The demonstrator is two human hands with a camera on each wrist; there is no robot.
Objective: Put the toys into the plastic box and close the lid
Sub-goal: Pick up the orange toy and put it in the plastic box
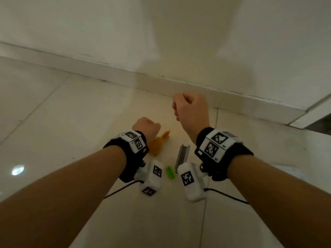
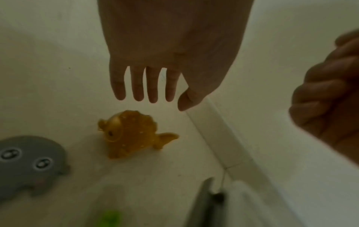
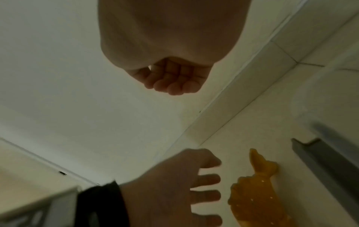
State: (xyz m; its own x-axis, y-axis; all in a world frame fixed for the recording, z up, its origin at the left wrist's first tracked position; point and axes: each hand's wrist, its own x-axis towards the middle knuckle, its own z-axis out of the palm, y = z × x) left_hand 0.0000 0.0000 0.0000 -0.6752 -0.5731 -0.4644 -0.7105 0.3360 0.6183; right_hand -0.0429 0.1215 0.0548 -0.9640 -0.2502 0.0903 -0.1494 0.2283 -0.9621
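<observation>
An orange fish toy (image 2: 132, 135) lies on the pale tiled floor, partly hidden behind my left wrist in the head view (image 1: 159, 144). My left hand (image 2: 149, 95) hovers just above it with straight, spread fingers, not touching it. A grey toy with two round eyes (image 2: 29, 164) lies to the fish's left, and a small green toy (image 1: 170, 172) sits nearer to me. My right hand (image 3: 172, 83) is held higher, to the right, with its fingers curled into an empty fist. A grey plastic edge (image 1: 182, 154), seemingly part of the box, stands right of the fish.
A white wall and skirting board (image 1: 179, 86) run close behind the toys. A pale translucent shape (image 1: 286, 170) shows behind my right forearm. Cables trail from both wrist cameras across the floor.
</observation>
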